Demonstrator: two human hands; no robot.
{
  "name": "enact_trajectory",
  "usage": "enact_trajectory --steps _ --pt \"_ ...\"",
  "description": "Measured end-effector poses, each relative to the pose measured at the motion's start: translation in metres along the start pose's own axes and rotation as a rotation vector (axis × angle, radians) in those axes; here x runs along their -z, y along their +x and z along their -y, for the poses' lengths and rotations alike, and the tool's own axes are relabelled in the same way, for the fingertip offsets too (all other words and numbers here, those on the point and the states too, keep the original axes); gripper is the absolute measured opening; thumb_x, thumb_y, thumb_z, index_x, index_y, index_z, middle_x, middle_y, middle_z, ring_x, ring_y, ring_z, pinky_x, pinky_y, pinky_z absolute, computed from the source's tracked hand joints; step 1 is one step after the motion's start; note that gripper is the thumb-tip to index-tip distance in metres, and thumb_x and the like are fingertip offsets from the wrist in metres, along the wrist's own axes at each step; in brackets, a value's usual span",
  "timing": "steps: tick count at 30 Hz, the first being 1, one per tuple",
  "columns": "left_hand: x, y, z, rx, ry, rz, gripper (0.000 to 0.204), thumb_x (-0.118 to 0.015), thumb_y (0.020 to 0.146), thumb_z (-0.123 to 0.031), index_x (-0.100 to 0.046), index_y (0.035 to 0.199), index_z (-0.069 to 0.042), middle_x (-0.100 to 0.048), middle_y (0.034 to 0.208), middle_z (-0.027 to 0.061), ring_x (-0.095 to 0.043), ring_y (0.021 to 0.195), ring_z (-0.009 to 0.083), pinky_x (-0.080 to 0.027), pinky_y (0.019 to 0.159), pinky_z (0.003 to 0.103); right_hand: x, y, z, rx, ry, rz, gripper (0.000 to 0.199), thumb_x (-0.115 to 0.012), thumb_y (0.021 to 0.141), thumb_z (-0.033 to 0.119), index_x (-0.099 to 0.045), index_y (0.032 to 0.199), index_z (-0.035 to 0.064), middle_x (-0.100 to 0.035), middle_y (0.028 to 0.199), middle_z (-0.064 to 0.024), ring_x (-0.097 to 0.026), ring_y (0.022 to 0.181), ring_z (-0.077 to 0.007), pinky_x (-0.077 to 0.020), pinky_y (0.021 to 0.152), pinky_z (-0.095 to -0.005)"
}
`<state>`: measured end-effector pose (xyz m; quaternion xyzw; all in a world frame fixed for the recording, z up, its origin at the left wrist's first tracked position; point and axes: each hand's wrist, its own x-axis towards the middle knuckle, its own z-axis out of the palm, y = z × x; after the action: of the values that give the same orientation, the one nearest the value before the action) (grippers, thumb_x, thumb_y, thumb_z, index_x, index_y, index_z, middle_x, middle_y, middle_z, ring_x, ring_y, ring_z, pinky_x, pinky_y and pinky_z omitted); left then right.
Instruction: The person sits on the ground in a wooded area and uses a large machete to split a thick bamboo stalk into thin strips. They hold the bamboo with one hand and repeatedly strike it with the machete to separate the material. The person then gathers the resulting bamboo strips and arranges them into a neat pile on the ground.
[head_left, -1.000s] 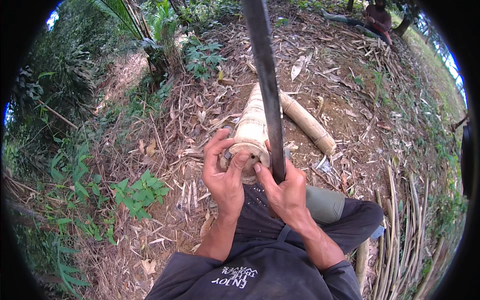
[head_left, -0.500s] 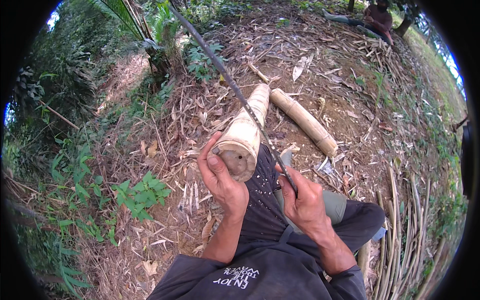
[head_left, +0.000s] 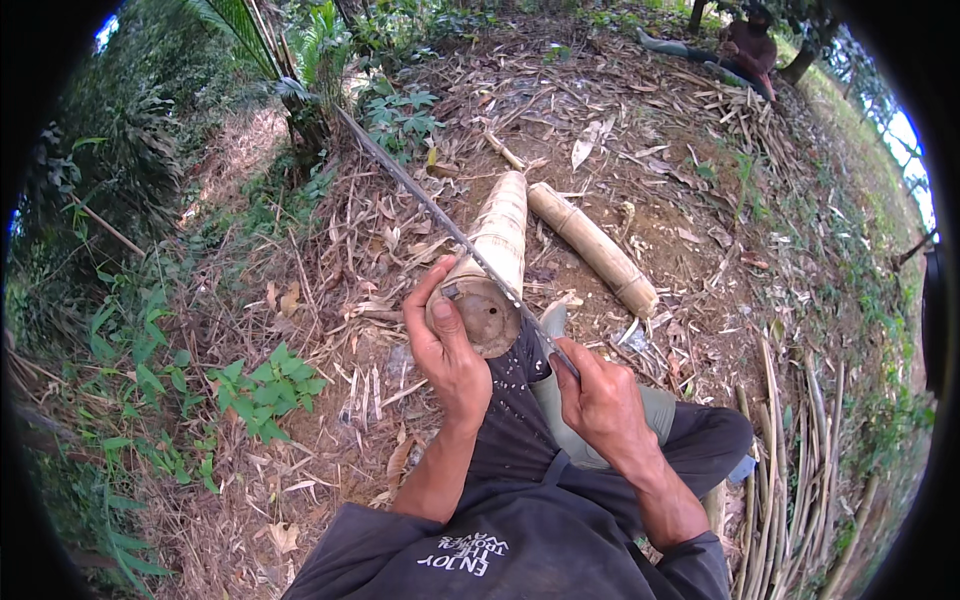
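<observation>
A thick, pale bamboo section (head_left: 492, 262) was laid on the leaf-strewn ground (head_left: 330, 300), its cut end turned toward the person and raised against the lap. The cut face was round, brown and rough, with a hollow centre. The left hand (head_left: 452, 352) was wrapped around the near left rim of that end, the thumb pressed against the face. The right hand (head_left: 598, 402) was closed around the handle of a long, narrow blade (head_left: 440, 220). The blade was laid diagonally across the upper edge of the cut end, its grey metal running away to the upper left toward the green plants (head_left: 390, 110). A second bamboo piece (head_left: 592, 248), cylindrical and smooth, with ringed joints, was lying just to the right of the first, apart from both hands. Thin split strips (head_left: 800, 470) were piled at the right. Dry husks and leaves covered the soil. Another person (head_left: 750, 45) was seated far off at the top.
</observation>
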<state>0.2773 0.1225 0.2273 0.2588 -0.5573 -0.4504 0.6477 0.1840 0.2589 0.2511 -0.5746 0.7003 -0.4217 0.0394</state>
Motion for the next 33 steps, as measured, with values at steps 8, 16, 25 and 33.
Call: enact_trajectory --steps 8,16,25,33 --pt "0.006 -0.007 0.003 0.038 0.074 0.027 0.046 -0.042 0.103 -0.038 -0.047 0.125 0.002 -0.057 0.105 0.0080 -0.053 0.091 0.0111 -0.044 0.082 0.026 0.006 0.002 0.013 0.085 0.105 -0.132 0.028 -0.064 0.083 0.000 -0.060 0.110 -0.0038 -0.066 0.083 -0.0228 -0.066 0.067 -0.0374 -0.0527 0.056 -0.0406" --pt "0.002 -0.005 0.002 -0.056 0.037 0.067 0.043 -0.040 0.104 -0.034 -0.047 0.125 0.003 -0.057 0.122 0.0122 -0.054 0.101 0.0141 -0.042 0.092 0.028 -0.004 -0.003 0.000 -0.032 0.152 -0.098 0.024 -0.063 0.086 -0.002 -0.061 0.110 -0.0029 -0.065 0.080 -0.0222 -0.065 0.062 -0.0315 -0.0501 0.055 -0.0372" --pt "0.005 -0.001 -0.002 -0.067 0.099 0.071 0.044 -0.041 0.104 -0.036 -0.050 0.123 0.002 -0.058 0.120 0.0139 -0.055 0.109 0.0189 -0.041 0.097 0.033 0.002 0.002 -0.020 -0.055 -0.061 0.066 0.026 -0.066 0.081 0.000 -0.060 0.107 -0.0020 -0.066 0.081 -0.0200 -0.066 0.065 -0.0362 -0.0516 0.054 -0.0410" --pt "0.012 -0.002 -0.004 0.041 0.158 0.098 0.046 -0.043 0.103 -0.037 -0.050 0.124 0.003 -0.058 0.118 0.0123 -0.054 0.110 0.0176 -0.040 0.097 0.032 0.008 0.006 -0.002 0.057 0.044 -0.009 0.027 -0.066 0.081 -0.001 -0.060 0.107 -0.0014 -0.065 0.076 -0.0189 -0.065 0.062 -0.0352 -0.0505 0.052 -0.0414"
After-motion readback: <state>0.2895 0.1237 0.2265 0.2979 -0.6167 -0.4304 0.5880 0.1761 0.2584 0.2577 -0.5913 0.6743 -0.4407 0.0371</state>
